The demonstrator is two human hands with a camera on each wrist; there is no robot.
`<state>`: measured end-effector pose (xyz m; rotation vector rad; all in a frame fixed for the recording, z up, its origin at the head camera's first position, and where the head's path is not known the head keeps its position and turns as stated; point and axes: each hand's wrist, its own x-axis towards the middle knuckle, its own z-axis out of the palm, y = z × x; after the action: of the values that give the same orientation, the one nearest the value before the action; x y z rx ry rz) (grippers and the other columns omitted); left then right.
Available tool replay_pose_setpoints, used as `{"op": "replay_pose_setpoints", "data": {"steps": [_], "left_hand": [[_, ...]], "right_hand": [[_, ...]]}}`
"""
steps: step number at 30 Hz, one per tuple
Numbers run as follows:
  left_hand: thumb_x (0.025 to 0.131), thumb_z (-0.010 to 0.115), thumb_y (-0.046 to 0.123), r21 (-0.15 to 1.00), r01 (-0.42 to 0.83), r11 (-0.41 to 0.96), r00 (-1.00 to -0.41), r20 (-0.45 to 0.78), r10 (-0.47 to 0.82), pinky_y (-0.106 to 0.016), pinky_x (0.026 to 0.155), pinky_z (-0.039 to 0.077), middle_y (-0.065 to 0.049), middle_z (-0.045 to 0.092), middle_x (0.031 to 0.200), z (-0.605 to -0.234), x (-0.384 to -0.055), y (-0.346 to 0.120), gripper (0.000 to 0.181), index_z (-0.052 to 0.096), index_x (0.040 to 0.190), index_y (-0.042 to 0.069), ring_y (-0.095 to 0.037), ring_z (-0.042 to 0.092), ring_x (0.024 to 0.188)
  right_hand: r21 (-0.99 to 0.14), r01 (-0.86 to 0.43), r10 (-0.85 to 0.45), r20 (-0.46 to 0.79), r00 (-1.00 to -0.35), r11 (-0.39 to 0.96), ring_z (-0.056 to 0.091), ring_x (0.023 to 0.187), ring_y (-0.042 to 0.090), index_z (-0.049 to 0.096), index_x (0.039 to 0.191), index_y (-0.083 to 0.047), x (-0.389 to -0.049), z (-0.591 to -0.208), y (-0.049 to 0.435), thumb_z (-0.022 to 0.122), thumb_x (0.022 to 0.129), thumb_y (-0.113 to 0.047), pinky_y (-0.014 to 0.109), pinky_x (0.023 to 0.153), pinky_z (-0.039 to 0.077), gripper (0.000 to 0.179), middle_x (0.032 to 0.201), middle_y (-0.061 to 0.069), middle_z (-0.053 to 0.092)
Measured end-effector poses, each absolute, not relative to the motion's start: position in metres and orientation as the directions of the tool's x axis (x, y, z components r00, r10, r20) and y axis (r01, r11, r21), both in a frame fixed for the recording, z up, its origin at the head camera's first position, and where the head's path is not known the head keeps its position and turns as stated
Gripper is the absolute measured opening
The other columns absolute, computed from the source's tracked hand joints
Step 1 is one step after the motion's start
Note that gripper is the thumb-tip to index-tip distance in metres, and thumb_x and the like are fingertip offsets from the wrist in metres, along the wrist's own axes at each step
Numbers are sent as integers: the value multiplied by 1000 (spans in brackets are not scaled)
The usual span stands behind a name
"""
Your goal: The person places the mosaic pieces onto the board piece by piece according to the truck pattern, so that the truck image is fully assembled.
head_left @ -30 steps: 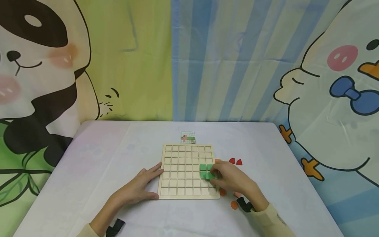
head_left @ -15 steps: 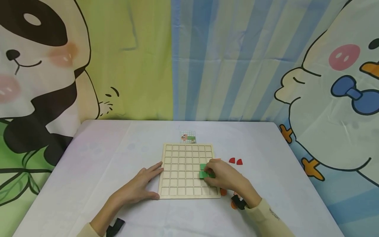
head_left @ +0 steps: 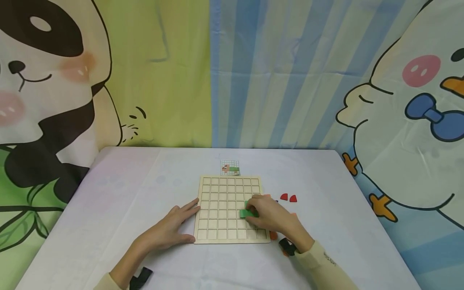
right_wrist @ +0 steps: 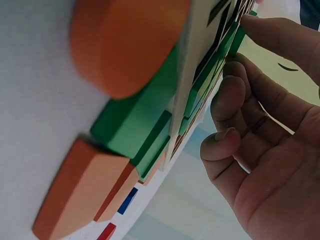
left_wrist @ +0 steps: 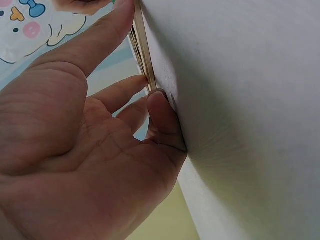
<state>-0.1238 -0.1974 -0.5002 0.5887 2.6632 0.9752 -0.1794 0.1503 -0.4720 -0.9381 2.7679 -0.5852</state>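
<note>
The person's left hand was spread wide at the left side of the wooden board, its fingertips on the side edge and its thumb at the near left corner. The right hand was narrowed over the right part of the board, thumb and finger pinching a green block. That block was low over the squares in the right half of the grid; whether it sat inside one could not be told. More green pieces lay on the board by the right hand's fingers, mostly hidden from the head view.

The board lay flat on the white desk, a small picture card just behind its far edge. Two red pieces lay apart from the board on the right. Close to its right edge, the right wrist view showed a round orange piece, a green piece, an orange block and a blue piece.
</note>
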Motion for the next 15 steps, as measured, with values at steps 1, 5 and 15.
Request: {"op": "replay_pose_setpoints", "data": {"steps": [1, 5, 15], "left_hand": [[80, 91, 35, 661, 287, 693, -889, -86, 450, -25, 91, 42, -6, 29, 177, -500, -124, -197, 94, 48, 159, 10, -12, 39, 106], [80, 90, 37, 664, 294, 688, -889, -73, 451, -25, 91, 42, -7, 30, 176, -499, -124, -198, 93, 49, 158, 9, -12, 40, 106], [80, 91, 35, 661, 284, 695, -894, -79, 441, -26, 92, 42, -5, 30, 177, -500, -123, -198, 92, 49, 159, 10, -11, 40, 107]], "right_hand": [[-412, -550, -612, -24, -790, 727, 53, 77, 5, 78, 103, -13, -179, -472, 149, 83, 91, -24, 20, 70, 47, 16, 91, -7, 65], [-413, -540, -603, -30, -797, 734, 55, 77, 6, 77, 102, -14, -179, -471, 147, 82, 91, -24, 20, 72, 48, 15, 92, -8, 65], [-413, -538, -607, -45, -794, 735, 49, 73, 5, 77, 104, -11, -180, -471, 142, 82, 91, -19, 20, 66, 44, 16, 89, -6, 61]]}}
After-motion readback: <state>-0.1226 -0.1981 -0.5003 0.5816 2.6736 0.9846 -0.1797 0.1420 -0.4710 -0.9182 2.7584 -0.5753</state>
